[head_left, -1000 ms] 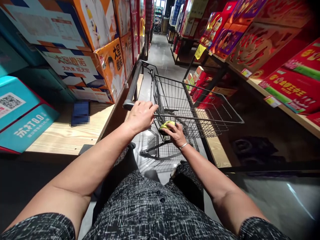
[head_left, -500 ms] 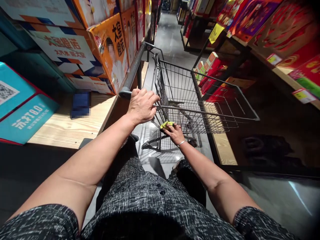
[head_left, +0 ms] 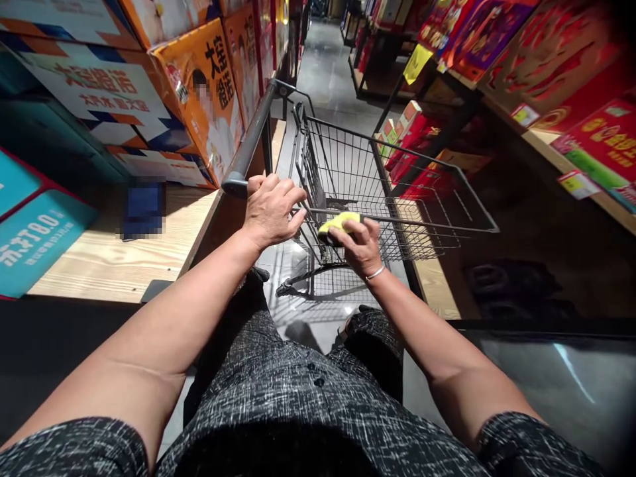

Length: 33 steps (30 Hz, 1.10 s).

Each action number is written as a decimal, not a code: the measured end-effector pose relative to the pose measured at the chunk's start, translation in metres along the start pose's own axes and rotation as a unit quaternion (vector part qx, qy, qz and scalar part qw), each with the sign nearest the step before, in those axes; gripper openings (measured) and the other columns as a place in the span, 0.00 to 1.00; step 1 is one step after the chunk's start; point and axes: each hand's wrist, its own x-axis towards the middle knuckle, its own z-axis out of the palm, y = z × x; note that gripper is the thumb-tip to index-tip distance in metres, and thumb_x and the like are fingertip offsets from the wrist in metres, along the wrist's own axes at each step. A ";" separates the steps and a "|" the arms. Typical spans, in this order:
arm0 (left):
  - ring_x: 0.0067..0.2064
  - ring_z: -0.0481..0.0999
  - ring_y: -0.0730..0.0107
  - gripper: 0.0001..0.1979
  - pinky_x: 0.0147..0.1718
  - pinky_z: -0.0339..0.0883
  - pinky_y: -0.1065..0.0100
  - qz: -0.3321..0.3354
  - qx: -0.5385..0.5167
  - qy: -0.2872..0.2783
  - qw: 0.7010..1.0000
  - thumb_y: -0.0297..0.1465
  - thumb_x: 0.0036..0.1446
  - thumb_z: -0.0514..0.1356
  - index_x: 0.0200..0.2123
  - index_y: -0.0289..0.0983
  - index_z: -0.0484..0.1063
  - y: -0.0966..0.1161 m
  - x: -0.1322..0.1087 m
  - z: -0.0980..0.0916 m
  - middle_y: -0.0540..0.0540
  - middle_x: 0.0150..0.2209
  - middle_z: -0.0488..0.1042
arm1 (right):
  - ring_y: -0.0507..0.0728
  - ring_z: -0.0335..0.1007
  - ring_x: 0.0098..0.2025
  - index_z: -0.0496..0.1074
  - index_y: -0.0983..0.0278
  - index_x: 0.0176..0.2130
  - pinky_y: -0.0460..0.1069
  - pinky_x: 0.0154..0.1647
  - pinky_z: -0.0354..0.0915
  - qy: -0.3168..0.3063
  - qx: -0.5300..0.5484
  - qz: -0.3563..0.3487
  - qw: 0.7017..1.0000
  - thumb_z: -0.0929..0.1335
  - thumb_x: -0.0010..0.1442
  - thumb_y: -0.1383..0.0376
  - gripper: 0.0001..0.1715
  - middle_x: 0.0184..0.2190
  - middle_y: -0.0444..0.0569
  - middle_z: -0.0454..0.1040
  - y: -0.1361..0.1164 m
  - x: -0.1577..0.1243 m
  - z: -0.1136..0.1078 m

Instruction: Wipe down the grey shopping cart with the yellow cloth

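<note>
A grey wire shopping cart [head_left: 348,156] stands tilted in view ahead of me. My left hand [head_left: 273,209] is closed over the near end of its dark handle [head_left: 252,142], fingers pointing away from me. My right hand [head_left: 362,245], with a thin bracelet at the wrist, grips a yellow cloth [head_left: 342,224] that has a dark underside. It holds the cloth by the near corner of the cart's basket, just right of my left hand. Whether the cloth touches the wire, I cannot tell. The visible part of the basket holds no goods.
On the left, orange and white cartons [head_left: 193,99] are stacked on a wooden shelf [head_left: 99,255], beside a turquoise box [head_left: 44,232] and a blurred blue item [head_left: 144,209]. Red packages [head_left: 603,146] fill the shelving on the right. A grey-floored aisle [head_left: 325,59] runs ahead.
My right hand has lifted the yellow cloth up and slightly right, from lower on the cart's near side. My left hand keeps its hold. The whole view has shifted a little.
</note>
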 end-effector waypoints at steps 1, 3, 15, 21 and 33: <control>0.53 0.68 0.45 0.11 0.59 0.53 0.43 0.001 -0.005 0.003 1.000 0.39 0.61 0.61 0.44 0.43 0.77 0.000 0.000 0.000 0.43 0.41 0.76 | 0.64 0.58 0.62 0.77 0.46 0.57 0.63 0.67 0.62 0.033 -0.005 0.001 0.999 0.70 0.66 0.66 0.23 0.54 0.50 0.68 -0.002 0.010 -0.005; 0.53 0.68 0.46 0.11 0.59 0.53 0.43 0.004 -0.012 0.009 1.000 0.40 0.61 0.61 0.44 0.43 0.77 -0.002 -0.001 0.000 0.43 0.41 0.76 | 0.66 0.57 0.63 0.76 0.46 0.57 0.64 0.67 0.61 0.065 -0.016 0.003 0.998 0.72 0.65 0.63 0.22 0.54 0.50 0.66 -0.006 0.022 -0.008; 0.48 0.68 0.53 0.11 0.57 0.52 0.44 0.002 0.026 -0.002 1.000 0.44 0.65 0.58 0.41 0.44 0.74 -0.015 0.001 -0.003 0.47 0.36 0.73 | 0.63 0.62 0.56 0.82 0.49 0.49 0.60 0.56 0.67 -0.212 -0.022 0.122 0.969 0.66 0.66 0.71 0.23 0.54 0.50 0.74 0.013 -0.089 0.051; 0.51 0.68 0.49 0.14 0.57 0.51 0.45 -0.016 -0.015 0.043 0.999 0.46 0.67 0.55 0.36 0.44 0.74 -0.018 0.003 0.003 0.46 0.34 0.74 | 0.61 0.64 0.53 0.82 0.48 0.51 0.58 0.56 0.69 -0.095 0.016 0.106 0.990 0.67 0.64 0.73 0.24 0.53 0.50 0.73 -0.005 -0.071 0.025; 0.49 0.70 0.49 0.16 0.59 0.50 0.42 -0.032 -0.015 0.105 0.994 0.46 0.67 0.56 0.31 0.44 0.72 -0.019 0.006 0.011 0.45 0.31 0.72 | 0.63 0.64 0.62 0.70 0.49 0.64 0.60 0.61 0.67 0.056 0.026 0.049 0.997 0.66 0.67 0.66 0.28 0.63 0.49 0.67 -0.027 0.065 0.002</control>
